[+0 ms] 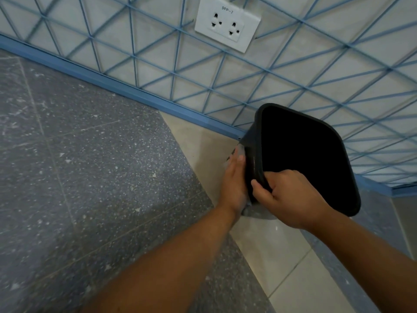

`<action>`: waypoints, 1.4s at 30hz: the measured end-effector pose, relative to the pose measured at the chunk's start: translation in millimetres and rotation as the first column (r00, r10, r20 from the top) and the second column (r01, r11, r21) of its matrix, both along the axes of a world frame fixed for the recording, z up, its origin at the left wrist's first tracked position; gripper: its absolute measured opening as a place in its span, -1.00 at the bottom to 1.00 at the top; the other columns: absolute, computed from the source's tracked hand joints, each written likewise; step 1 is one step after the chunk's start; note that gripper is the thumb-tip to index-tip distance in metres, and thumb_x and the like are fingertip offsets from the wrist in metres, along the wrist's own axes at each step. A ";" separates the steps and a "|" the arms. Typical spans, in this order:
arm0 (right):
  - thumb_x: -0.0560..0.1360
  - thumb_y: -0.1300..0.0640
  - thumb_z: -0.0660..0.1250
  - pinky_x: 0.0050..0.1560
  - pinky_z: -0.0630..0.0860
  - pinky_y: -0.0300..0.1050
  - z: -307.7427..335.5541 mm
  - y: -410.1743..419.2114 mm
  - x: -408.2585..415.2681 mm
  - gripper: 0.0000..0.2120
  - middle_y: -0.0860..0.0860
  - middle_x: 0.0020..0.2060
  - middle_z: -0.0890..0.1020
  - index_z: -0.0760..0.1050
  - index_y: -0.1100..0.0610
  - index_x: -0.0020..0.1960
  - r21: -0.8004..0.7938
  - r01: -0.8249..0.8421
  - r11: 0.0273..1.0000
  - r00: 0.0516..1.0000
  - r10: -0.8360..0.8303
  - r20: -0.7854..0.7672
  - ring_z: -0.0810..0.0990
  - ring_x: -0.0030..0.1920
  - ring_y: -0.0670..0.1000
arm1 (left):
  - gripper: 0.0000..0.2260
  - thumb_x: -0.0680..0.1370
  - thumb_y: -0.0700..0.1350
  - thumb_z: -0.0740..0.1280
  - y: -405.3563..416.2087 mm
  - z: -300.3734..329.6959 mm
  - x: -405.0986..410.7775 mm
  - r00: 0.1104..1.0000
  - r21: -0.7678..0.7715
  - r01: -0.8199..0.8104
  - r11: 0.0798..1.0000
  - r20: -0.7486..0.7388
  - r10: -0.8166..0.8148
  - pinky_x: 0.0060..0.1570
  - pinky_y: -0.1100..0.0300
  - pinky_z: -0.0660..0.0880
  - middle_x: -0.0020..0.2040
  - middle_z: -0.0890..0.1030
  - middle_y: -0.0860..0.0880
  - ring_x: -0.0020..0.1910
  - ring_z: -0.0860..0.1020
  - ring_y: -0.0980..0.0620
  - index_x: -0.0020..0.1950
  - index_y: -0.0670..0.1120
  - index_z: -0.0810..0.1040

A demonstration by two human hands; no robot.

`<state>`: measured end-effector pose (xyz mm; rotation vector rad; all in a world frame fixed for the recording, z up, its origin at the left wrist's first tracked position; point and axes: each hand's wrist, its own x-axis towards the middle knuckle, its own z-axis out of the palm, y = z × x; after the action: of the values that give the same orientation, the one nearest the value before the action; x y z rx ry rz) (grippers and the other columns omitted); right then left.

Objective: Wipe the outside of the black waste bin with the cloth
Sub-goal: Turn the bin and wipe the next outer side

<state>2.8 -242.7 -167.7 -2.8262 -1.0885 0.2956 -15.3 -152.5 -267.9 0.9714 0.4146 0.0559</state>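
The black waste bin (302, 159) stands on the floor close to the wall, its dark opening facing up toward me. My right hand (286, 197) grips the bin's near rim, thumb outside and fingers curled over the edge. My left hand (234, 184) lies flat with straight fingers against the bin's left outer side, pressing a pale grey cloth (255, 212) onto it. Only scraps of the cloth show, below my palm and by my fingertips; the rest is hidden under the hand.
A wall with a blue line pattern (293, 71) rises right behind the bin, edged by a blue skirting strip (126, 86). A white double socket (228, 24) sits on the wall above. Dark speckled floor (90, 177) spreads left; pale tiles (282, 251) lie under the bin.
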 end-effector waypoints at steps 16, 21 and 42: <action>0.52 -0.09 0.15 -0.46 0.26 -0.18 0.7 0.6 -2.1 -0.63 -0.03 -0.56 0.39 0.28 0.01 -0.42 -0.022 0.006 1.000 1.000 -0.006 0.000 0.39 -0.54 -0.07 | -0.52 0.79 0.02 0.01 -2.2 -11.4 -12.3 0.999 0.129 0.020 0.991 0.022 -0.023 0.67 -0.19 0.21 0.62 0.40 -0.22 0.67 0.31 -0.16 0.66 -0.14 0.32; 0.55 -0.14 0.08 -0.40 0.39 -0.08 2.2 3.5 -2.2 -0.60 0.00 -0.51 0.46 0.35 0.01 -0.38 -0.031 -0.014 0.999 1.000 0.014 0.021 0.45 -0.49 -0.05 | -0.50 0.78 0.05 0.06 -3.7 -2.4 -13.2 0.998 0.088 -0.014 0.996 0.062 0.009 0.71 -0.11 0.14 0.69 0.31 -0.09 0.70 0.24 -0.03 0.71 -0.06 0.22; 0.56 -0.17 0.04 -0.36 0.37 -0.11 3.5 7.4 -2.6 -0.60 -0.02 -0.48 0.48 0.35 0.00 -0.36 0.002 -0.028 1.000 0.999 0.028 -0.024 0.46 -0.46 -0.06 | -0.52 0.77 0.05 0.09 -0.2 -7.0 -17.5 0.997 0.043 -0.045 0.998 -0.062 0.048 0.53 -0.19 0.44 0.40 0.60 -0.32 0.49 0.52 -0.29 0.47 -0.25 0.54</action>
<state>0.2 -235.3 -164.2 -2.8002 -1.1239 0.3302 -32.8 -152.6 -275.0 1.0063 0.4955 0.0768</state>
